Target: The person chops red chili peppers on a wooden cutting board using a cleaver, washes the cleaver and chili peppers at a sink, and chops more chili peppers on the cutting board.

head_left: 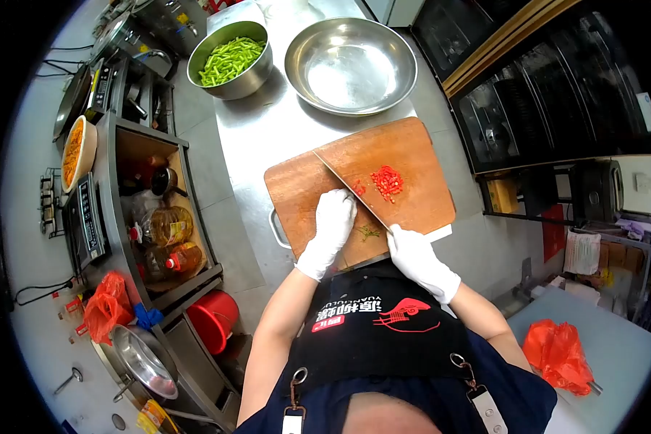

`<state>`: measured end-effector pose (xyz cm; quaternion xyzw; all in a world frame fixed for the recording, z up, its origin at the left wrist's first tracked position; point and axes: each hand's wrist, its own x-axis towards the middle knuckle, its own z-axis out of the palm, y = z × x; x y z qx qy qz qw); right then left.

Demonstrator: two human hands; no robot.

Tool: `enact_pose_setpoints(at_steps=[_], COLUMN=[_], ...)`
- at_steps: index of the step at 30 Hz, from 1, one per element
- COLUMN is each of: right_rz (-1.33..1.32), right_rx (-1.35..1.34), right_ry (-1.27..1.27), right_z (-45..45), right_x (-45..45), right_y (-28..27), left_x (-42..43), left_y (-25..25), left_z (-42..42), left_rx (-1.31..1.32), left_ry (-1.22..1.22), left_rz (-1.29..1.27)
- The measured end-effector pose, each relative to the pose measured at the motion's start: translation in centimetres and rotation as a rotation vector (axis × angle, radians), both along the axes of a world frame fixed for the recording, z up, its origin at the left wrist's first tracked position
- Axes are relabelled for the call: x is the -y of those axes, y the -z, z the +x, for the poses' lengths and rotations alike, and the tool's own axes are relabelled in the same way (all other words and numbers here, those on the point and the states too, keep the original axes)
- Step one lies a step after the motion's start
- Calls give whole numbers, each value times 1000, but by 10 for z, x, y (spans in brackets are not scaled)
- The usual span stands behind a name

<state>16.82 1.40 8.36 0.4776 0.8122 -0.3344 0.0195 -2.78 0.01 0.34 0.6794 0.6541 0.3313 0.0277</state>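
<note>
My right hand [414, 258], in a white glove, is closed round the handle end of a kitchen knife [343, 181]. The blade lies diagonally over the wooden cutting board [296, 179], pointing away to the left. My left hand [335, 217], also gloved, rests on the board with curled fingers close to the left side of the blade. Whatever is under those fingers is hidden. Just across the blade lie a few red chili bits, with a larger pile of chopped red chili [387, 184] to their right. Small green stems [369, 232] lie between my hands.
Beyond the board, a wide steel basin [351, 101] and a steel bowl [249, 88] of cut green vegetables [231, 61] stand on the metal table [242, 155]. At left, a shelf unit holds oil bottles [168, 226]; a red bucket [213, 322] stands beside it.
</note>
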Motion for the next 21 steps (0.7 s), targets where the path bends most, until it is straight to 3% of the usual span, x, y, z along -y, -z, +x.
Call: enact_pose_setpoints(at_steps=[4,8,21], right_rz=[-27,-49,-77], right_rx=[-7,-220,-215], right_ry=[47,177,301], right_z=[0,18,45], right_x=[-3,-10,-5], right_y=[10,19,-7], left_x=[1,4,-19], left_y=[5,15,15], left_z=[2,4,27], left_rx=[5,40,53], left_ry=[0,-48,97], left_rz=[26,8,32])
